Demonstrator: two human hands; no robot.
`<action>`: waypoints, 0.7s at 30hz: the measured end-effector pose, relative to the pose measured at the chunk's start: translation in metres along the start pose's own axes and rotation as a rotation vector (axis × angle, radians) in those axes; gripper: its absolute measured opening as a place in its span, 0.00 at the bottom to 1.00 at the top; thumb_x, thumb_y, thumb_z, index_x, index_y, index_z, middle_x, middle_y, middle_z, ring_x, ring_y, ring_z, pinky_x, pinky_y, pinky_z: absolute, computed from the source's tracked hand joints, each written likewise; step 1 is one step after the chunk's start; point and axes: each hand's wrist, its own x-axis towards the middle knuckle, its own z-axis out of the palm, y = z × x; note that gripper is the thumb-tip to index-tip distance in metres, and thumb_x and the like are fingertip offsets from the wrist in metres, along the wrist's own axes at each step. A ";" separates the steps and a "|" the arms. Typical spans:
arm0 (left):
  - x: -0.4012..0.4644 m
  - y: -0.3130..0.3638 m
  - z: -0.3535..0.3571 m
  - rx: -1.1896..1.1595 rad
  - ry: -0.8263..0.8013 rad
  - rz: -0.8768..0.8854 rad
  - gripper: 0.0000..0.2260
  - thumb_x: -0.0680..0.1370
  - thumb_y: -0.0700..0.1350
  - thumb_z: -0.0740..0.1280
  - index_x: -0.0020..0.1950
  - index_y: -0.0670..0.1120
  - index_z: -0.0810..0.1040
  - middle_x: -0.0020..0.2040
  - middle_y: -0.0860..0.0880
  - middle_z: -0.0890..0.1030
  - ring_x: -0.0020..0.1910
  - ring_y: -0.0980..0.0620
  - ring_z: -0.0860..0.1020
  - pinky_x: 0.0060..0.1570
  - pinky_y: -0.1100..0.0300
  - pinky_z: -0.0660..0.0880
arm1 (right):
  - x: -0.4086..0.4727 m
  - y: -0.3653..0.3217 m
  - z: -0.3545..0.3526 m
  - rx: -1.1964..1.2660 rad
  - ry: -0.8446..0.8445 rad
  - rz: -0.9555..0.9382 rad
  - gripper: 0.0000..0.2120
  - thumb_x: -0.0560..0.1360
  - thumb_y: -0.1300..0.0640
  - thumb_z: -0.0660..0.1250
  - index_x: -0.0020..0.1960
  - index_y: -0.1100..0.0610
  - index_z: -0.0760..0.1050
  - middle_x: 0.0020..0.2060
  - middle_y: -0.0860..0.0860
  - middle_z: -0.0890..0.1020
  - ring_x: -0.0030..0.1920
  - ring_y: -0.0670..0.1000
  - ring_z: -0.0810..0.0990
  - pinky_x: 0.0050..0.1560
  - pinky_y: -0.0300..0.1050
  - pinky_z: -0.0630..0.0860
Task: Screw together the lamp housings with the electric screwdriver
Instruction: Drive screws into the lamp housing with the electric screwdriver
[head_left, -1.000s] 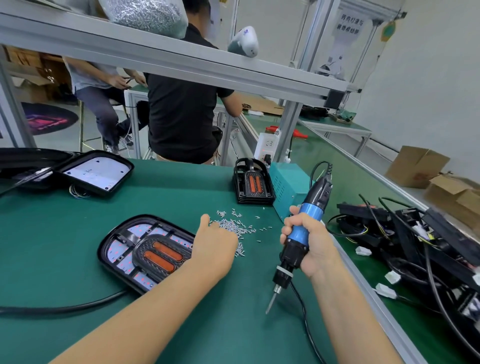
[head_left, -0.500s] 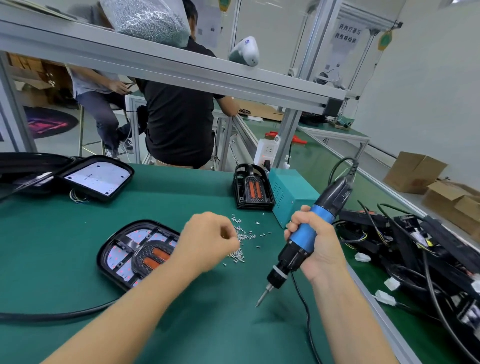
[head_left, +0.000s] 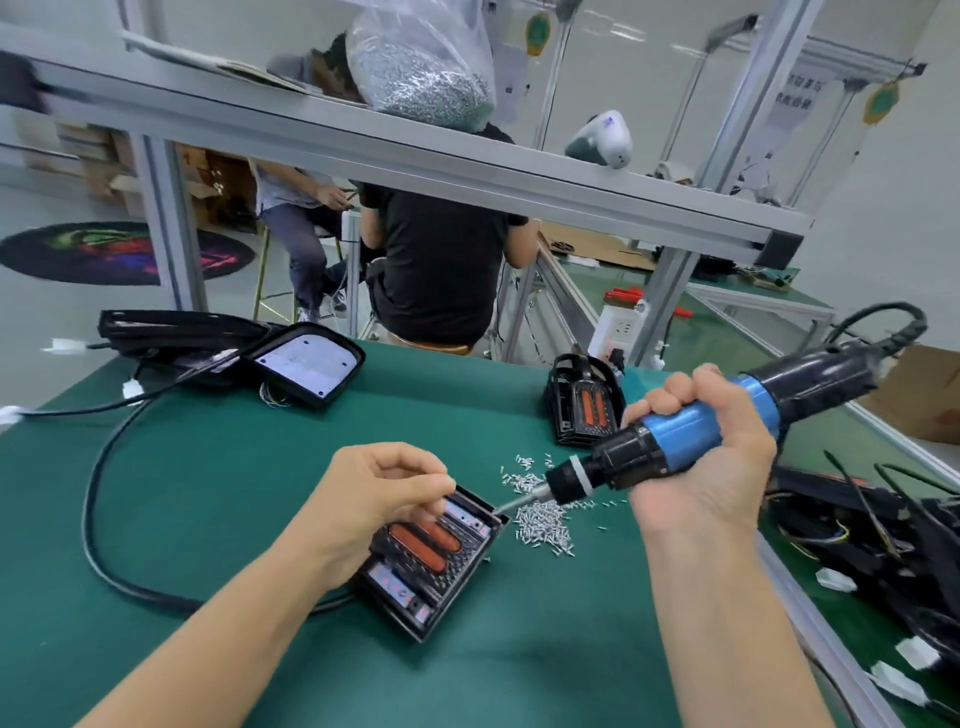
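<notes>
Black lamp housing with orange lenses (head_left: 431, 564) lies on green bench mat (head_left: 208, 483), under left hand (head_left: 374, 499). Pile of small silver screws (head_left: 543, 522) just right of it. Blue-and-black electric screwdriver (head_left: 675, 441) in right hand (head_left: 711, 467) above the pile, tip apparently touching housing's far right corner. Second black housing (head_left: 584, 402) behind.

Single head-worn view, forward and down, close over the green bench (head_left: 218, 499).
</notes>
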 end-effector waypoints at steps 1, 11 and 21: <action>-0.002 0.000 -0.003 -0.033 0.003 0.000 0.05 0.64 0.35 0.75 0.37 0.39 0.83 0.32 0.40 0.80 0.29 0.50 0.79 0.32 0.63 0.77 | -0.001 0.005 0.005 0.020 -0.010 -0.005 0.12 0.62 0.63 0.66 0.42 0.53 0.68 0.28 0.47 0.71 0.26 0.45 0.71 0.33 0.36 0.72; -0.017 -0.003 -0.021 -0.147 -0.012 0.053 0.08 0.59 0.41 0.75 0.37 0.45 0.85 0.35 0.43 0.83 0.31 0.52 0.80 0.30 0.63 0.76 | -0.008 0.040 0.029 0.022 -0.047 -0.029 0.07 0.74 0.65 0.60 0.42 0.53 0.68 0.27 0.46 0.72 0.26 0.44 0.71 0.32 0.36 0.72; -0.020 -0.001 -0.022 -0.145 -0.025 0.063 0.07 0.59 0.40 0.75 0.36 0.45 0.84 0.35 0.42 0.83 0.30 0.52 0.80 0.30 0.63 0.76 | -0.012 0.048 0.032 -0.019 -0.124 -0.043 0.07 0.72 0.65 0.60 0.43 0.54 0.69 0.27 0.46 0.72 0.27 0.44 0.71 0.33 0.36 0.72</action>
